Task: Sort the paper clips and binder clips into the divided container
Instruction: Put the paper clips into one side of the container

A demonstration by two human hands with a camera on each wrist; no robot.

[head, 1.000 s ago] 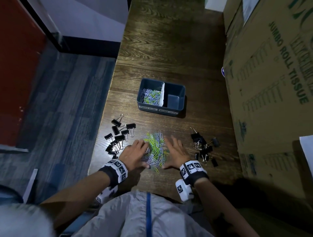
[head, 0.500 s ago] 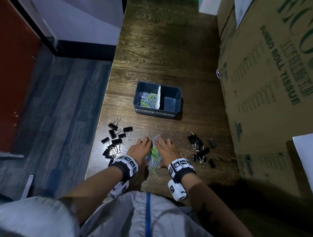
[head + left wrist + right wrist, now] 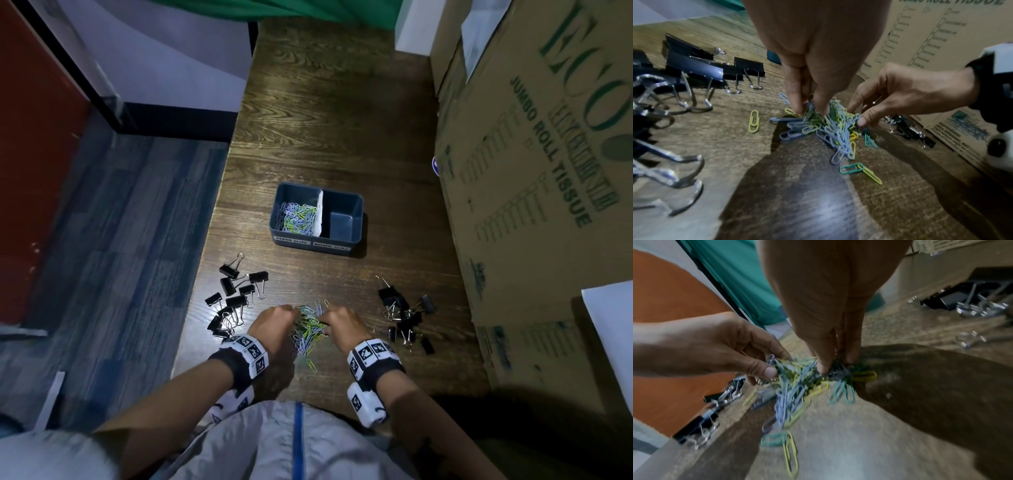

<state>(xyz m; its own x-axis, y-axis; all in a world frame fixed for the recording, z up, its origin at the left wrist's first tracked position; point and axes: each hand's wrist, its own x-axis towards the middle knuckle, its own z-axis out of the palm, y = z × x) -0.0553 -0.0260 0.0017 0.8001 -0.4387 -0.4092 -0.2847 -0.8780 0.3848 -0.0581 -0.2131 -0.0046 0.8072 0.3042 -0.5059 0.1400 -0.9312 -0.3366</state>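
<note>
A heap of coloured paper clips [image 3: 306, 329] lies near the table's front edge, between my two hands. My left hand [image 3: 274, 318] pinches the heap's left side, fingers curled into the clips [image 3: 813, 116]. From the other side my right hand [image 3: 342, 323] grips the same bunch [image 3: 797, 374] with thumb and fingers. The dark blue divided container [image 3: 317, 240] stands farther back; its left compartment holds paper clips [image 3: 296, 219] and its right compartment looks empty. Black binder clips lie in a left group [image 3: 233, 301] and a right group [image 3: 404, 318].
A large cardboard box [image 3: 548, 171] walls off the table's right side. The table's left edge [image 3: 209, 274] drops to a blue-grey floor. A few loose paper clips [image 3: 859, 172] lie just in front of the heap. A white sheet [image 3: 613, 325] shows at far right.
Both hands went from lying flat beside the heap to closing in on it; their fingers have curled and now grip the gathered paper clips.
</note>
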